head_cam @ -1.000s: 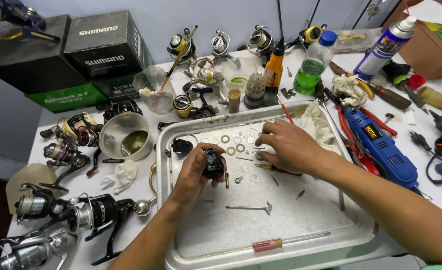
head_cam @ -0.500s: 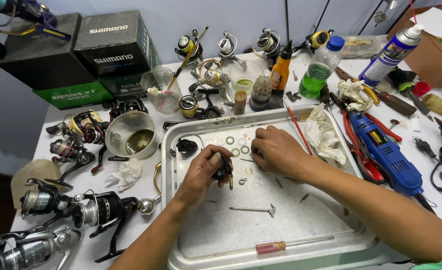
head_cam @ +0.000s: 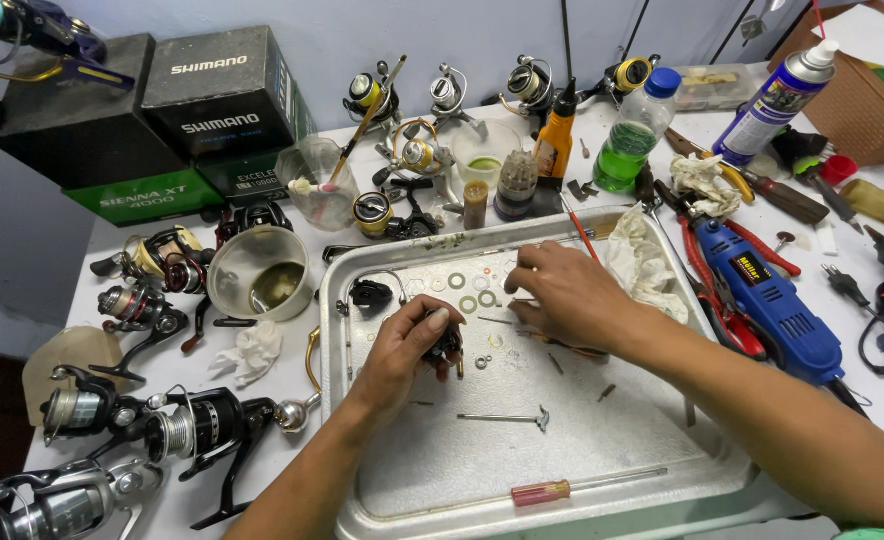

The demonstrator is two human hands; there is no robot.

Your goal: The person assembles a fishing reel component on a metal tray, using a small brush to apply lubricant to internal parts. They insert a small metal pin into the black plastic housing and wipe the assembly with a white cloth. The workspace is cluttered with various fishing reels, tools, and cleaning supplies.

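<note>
Fingers of left hand (head_cam: 407, 350) curled round small black metal reel part (head_cam: 448, 345), right hand (head_cam: 567, 295) fingertips pinched at thin flat washers (head_cam: 470, 302), dull scuffed steel tray (head_cam: 602, 440) beneath.

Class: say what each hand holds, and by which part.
Left hand grips a small dark reel part around its body. Right hand rests fingertips on the metal tray; no hold visible.

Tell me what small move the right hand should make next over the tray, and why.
Probably pinch up one small ring and carry it to the dark reel part. The right hand rests with fingertips by the loose washers on the metal tray, while the left hand holds the reel part just beside them, seemingly ready to receive a piece.
</note>
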